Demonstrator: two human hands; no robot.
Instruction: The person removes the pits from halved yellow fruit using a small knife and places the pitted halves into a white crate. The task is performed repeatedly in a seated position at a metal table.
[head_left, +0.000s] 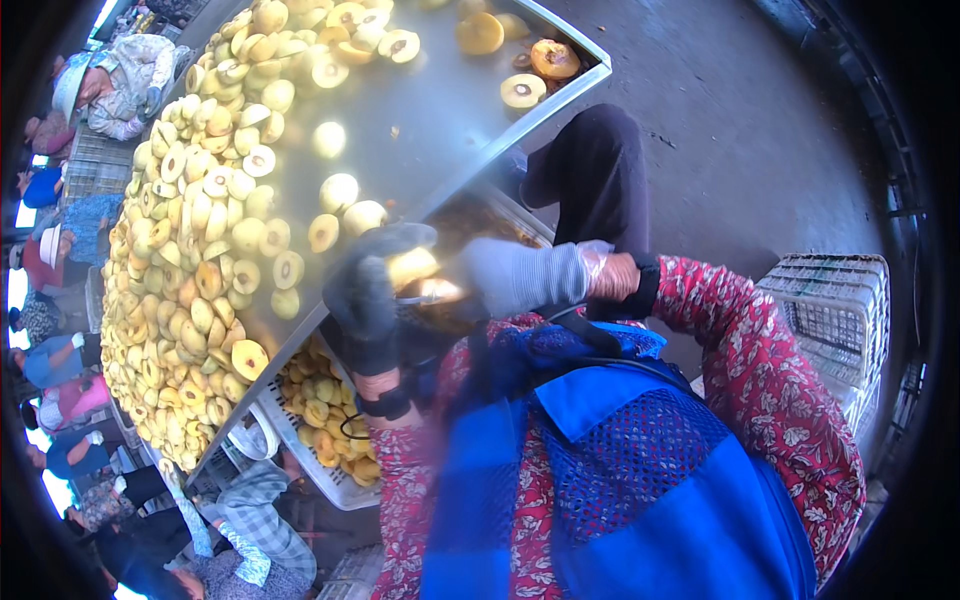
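Observation:
My left hand (367, 289), in a dark glove, is closed around a yellow peach piece (412, 267) near the metal table's front edge. A shiny metal part, perhaps of a tool, shows just below the fruit, blurred. My right hand (499, 276), in a light grey glove, is close to the right of it; motion blur hides its fingers and whatever they may hold. A large heap of halved yellow peaches (195, 225), many with stones in them, covers the left of the metal table (420, 127). A few halves lie singly near my left hand.
A white crate (330, 484) of peach pieces stands below the table edge, by my left forearm. Stacked white plastic crates (832, 322) stand at right. A browned peach (555, 59) lies in the table's far corner. Several people work along the left; one person (255, 555) sits at lower left.

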